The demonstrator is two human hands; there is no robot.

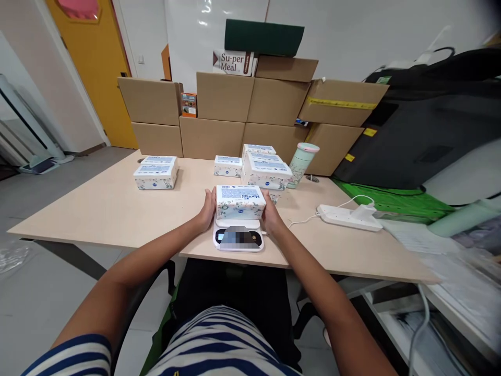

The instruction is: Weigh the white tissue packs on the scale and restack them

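A white tissue pack [240,203] with a blue label sits on or just above a white digital scale [238,224] near the table's front edge. My left hand [206,211] presses on its left side, and my right hand [271,213] grips its right side. The fingers behind the pack are partly hidden. The scale's display panel is blurred out. Just behind, to the right, stand stacked tissue packs [268,169]. Another single tissue pack [228,166] lies farther back, and more tissue packs [155,175] sit together at the left.
Cardboard boxes [223,96] form a wall along the back of the table [97,209]. A mint tumbler [302,166] stands right of the stacked packs. On the right lies a white power strip [348,216] with cables. A dark bulky case [415,125] rises beyond the right edge.
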